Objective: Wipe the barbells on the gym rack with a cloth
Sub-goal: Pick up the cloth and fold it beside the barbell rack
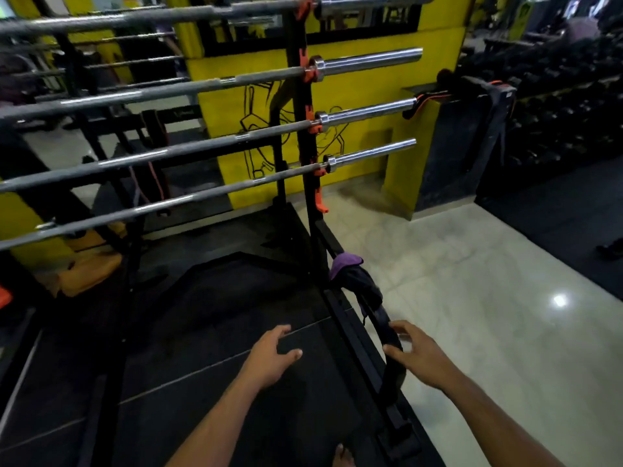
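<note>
Several steel barbells (188, 148) lie one above another on a black upright rack (305, 183) with orange hooks. A dark cloth with a purple patch (352, 276) hangs over the top of a black weight plate (391, 352) that leans against the rack's base. My right hand (416, 353) reaches to the plate's edge below the cloth, fingers spread and loosely bent; they hold nothing. Over the black floor mat, my left hand (269, 357) hovers open with nothing in it. Both hands are well below the barbells.
A yellow wall (364, 92) with a black drawing stands behind the rack. A dumbbell rack (556, 106) lines the right side. Pale tiled floor (488, 281) lies to the right, black rubber mat (202, 332) underfoot. Orange pads (87, 267) sit low at the left.
</note>
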A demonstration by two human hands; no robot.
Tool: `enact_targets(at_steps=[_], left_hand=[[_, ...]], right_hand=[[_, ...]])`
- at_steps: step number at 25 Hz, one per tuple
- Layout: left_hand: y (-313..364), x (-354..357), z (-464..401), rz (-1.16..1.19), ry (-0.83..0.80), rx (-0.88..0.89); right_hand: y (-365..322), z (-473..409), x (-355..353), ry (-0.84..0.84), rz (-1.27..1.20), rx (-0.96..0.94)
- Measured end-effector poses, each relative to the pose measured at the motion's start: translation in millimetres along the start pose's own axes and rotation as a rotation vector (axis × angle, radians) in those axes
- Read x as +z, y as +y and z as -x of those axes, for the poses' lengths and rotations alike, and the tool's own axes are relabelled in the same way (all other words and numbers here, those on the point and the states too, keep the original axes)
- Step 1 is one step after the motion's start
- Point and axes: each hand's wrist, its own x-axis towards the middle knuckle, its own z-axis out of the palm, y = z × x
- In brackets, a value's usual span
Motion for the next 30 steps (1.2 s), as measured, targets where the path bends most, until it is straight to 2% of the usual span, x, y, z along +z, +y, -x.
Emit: enact_targets(at_steps=[3,9,15,18,23,30], left_hand=[[11.4,-12.8,-67.7,-0.118,-0.079,-0.001],[39.6,-30.3,-182.3,-0.180,-0.100,0.009],[57.5,-19.9,-315.9,-0.289,-0.236,0.105],[62.6,-11.3,-389.2,-0.358,-0.287,0.151],[63.1,4.8,-507.0,-0.577,-0.402,0.277],[57.5,29.6,-604.6,-0.871,-0.563,0.415]], right_hand=[[13.3,-52.0,6.8,-0.038,-0.039,0.086],[18.9,-138.4,5.4,-0.166,0.058,0.137],[28.1,-220.3,-1.3,-0.163,0.045,0.233],[28.4,-251.1,-1.3,-0.214,0.092,0.308],[13.4,-317.3,-7.1,-0.333,0.246,0.420],[2.5,-382.7,3.0,-0.451,0.348,0.528]])
